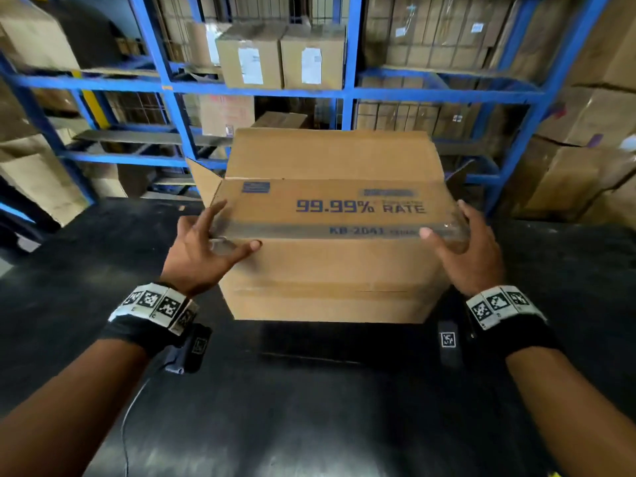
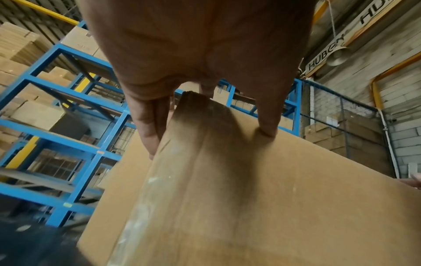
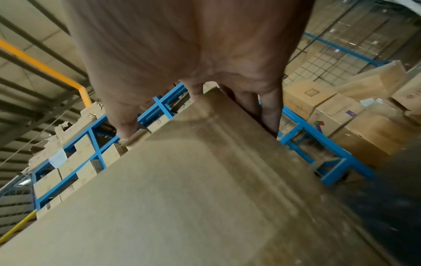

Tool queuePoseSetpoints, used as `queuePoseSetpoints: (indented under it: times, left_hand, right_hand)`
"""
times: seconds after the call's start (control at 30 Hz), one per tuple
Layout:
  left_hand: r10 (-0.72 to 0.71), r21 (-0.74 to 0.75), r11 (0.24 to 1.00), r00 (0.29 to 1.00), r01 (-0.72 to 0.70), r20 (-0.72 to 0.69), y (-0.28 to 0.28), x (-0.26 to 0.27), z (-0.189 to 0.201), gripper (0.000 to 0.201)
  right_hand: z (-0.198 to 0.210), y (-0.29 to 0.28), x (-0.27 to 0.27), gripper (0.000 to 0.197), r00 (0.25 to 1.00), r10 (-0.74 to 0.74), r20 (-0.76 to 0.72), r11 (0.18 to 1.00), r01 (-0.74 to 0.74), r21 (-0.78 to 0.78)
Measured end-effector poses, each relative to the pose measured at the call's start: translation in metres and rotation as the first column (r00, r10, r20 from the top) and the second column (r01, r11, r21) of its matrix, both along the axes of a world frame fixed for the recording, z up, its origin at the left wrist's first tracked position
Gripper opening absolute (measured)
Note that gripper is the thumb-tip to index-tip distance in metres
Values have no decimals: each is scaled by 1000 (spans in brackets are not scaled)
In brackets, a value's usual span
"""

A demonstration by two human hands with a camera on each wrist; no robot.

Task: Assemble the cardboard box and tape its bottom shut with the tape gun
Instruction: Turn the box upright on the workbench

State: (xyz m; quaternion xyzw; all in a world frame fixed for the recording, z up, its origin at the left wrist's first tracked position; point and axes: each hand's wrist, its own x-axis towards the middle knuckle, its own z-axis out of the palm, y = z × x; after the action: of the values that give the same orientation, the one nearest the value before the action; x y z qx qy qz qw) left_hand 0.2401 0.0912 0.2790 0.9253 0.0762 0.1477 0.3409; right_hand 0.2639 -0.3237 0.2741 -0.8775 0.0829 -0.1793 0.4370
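The cardboard box (image 1: 330, 270) stands on the black table (image 1: 309, 407), printed "99.99% RATE", with a strip of clear tape (image 1: 309, 227) running across it near its front top edge. A side flap (image 1: 203, 182) sticks out at the back left. My left hand (image 1: 237, 225) clasps the near left corner, thumb on the front face and fingers down the left side. My right hand (image 1: 447, 222) clasps the near right corner the same way. Both wrist views show each hand (image 2: 208, 136) (image 3: 198, 127) straddling a box edge (image 2: 227, 198) (image 3: 182, 198). No tape gun is in view.
Blue steel shelving (image 1: 275, 92) loaded with cartons stands close behind the table. More cartons (image 1: 585, 166) are stacked at the right and left. A thin cable (image 1: 127, 425) hangs from my left wrist over the table.
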Motion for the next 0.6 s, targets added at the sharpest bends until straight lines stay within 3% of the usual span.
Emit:
queuePoseSetpoints:
  times: [0.13, 0.33, 0.4, 0.6]
  left_hand:
    - [-32, -81, 996, 999, 29, -32, 2, -36, -59, 93]
    - [-20, -53, 999, 977, 9, -213, -3, -78, -126, 86]
    - [-25, -33, 999, 977, 18, -212, -4, -84, -133, 79]
    - [-57, 22, 998, 962, 65, -267, 13, -57, -109, 102]
  right_hand:
    - [-46, -4, -36, 85, 998, -18, -63, 1000, 18, -4]
    - [-109, -10, -82, 87, 966, -31, -258, 999, 27, -19]
    - [-116, -13, -93, 89, 953, -18, -304, 1000, 13, -20]
    - [-104, -32, -71, 107, 881, 77, -467, 990, -121, -66]
